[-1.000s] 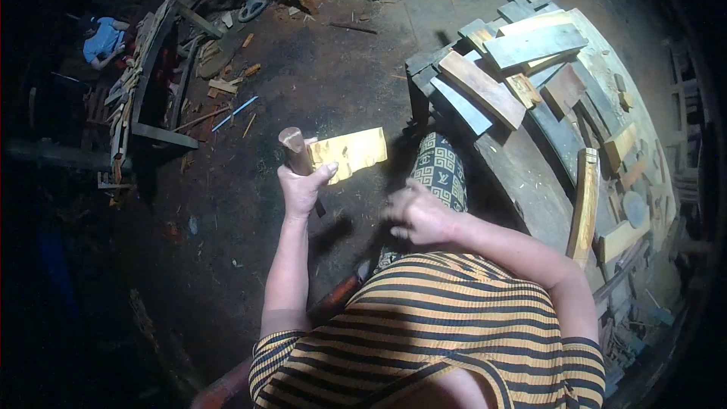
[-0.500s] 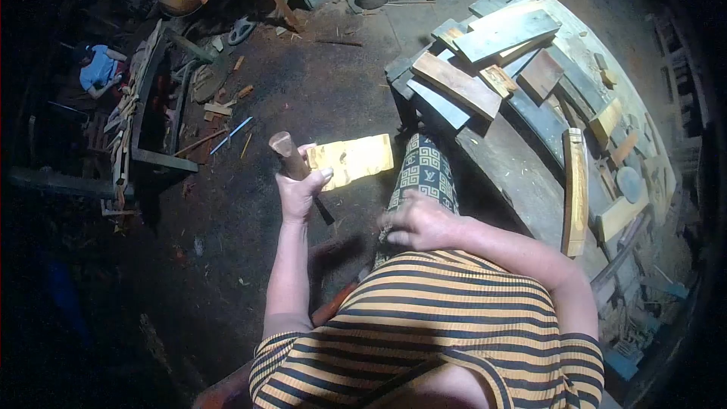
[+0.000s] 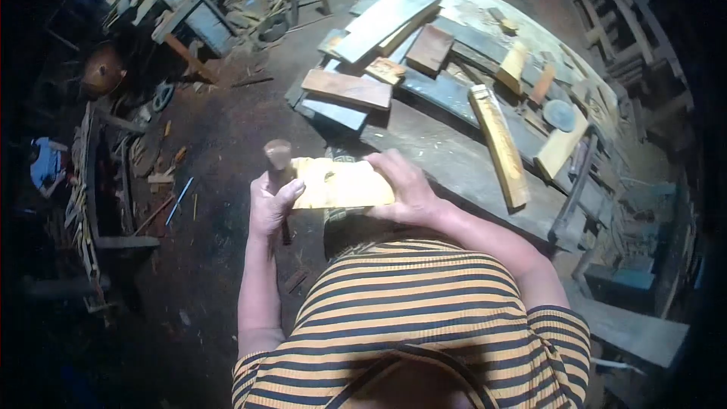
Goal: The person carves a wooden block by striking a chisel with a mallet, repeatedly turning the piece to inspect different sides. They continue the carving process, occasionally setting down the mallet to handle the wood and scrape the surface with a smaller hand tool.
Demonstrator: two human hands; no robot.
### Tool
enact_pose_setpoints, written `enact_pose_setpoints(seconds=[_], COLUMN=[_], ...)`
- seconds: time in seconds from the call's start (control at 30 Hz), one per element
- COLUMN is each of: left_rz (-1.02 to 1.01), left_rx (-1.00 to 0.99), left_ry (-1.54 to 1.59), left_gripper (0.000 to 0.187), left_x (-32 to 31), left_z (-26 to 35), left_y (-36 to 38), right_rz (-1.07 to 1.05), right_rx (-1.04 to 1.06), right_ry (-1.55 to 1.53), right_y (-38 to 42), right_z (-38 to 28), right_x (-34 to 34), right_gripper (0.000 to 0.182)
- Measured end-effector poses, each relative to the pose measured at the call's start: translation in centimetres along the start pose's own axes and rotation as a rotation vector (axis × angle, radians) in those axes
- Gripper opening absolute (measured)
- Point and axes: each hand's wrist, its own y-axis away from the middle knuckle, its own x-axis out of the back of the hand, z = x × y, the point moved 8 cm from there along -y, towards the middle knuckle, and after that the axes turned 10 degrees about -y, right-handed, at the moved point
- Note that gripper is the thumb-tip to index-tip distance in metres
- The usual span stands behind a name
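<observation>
A pale yellow wooden block (image 3: 333,183), brightly lit, is held between my two hands in front of my striped shirt. My left hand (image 3: 269,206) is closed round the block's left end, its thumb on the near corner. The same hand grips a thick, round-topped wooden handle (image 3: 278,154) that looks like a chisel's; its thin dark end sticks out below. At the block's right end, my right hand (image 3: 405,188) is closed on it, fingers along the far edge and thumb side near me.
On my right stands a workbench (image 3: 447,153) with several boards, a long curved wooden piece (image 3: 498,148) and a round grey disc (image 3: 559,115). Wood scraps and thin sticks (image 3: 179,201) lie on the floor to the left. Beyond them, a person in a light blue shirt (image 3: 47,163) sits.
My right hand has left my patterned trouser leg and taken hold of the block's right end. The view has turned right, bringing more of the workbench in front of me.
</observation>
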Motion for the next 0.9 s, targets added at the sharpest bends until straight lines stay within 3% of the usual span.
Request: enact_pose_setpoints(seconds=[0.07,0.2,0.27,0.3,0.47,0.67,0.9], left_rz=[0.092,0.184,0.151,0.113,0.017,-0.096,-0.006], left_rx=[0.017,-0.255,-0.389,-0.424,-0.519,-0.415,-0.185], left_ry=[-0.326,-0.076,0.121,0.228,0.474,0.558,0.710], left_gripper=[0.038,0.023,0.022,0.022,0.018,0.013,0.016], left_x=[-0.1,-1.6,-2.3,-3.2,-8.7,-15.2,-18.2], left_z=[1.2,6.8,8.2,8.7,9.6,5.3,0.8], left_y=[-0.5,-1.6,-2.7,-3.2,-5.8,-10.2,-14.5], right_rz=[0.140,0.461,0.547,0.515,0.500,0.532,0.521], right_rx=[-0.023,-0.277,-0.280,-0.379,-0.433,-0.350,-0.317], right_ry=[0.072,0.305,0.407,0.511,0.639,0.549,0.516], right_y=[2.3,7.0,8.1,8.5,9.3,10.3,10.2], right_z=[0.9,4.6,5.8,7.2,8.7,8.8,8.8], right_x=[2.8,8.9,10.8,11.1,10.7,10.6,10.9], right_gripper=[0.066,0.069,0.070,0.074,0.082,0.088,0.080])
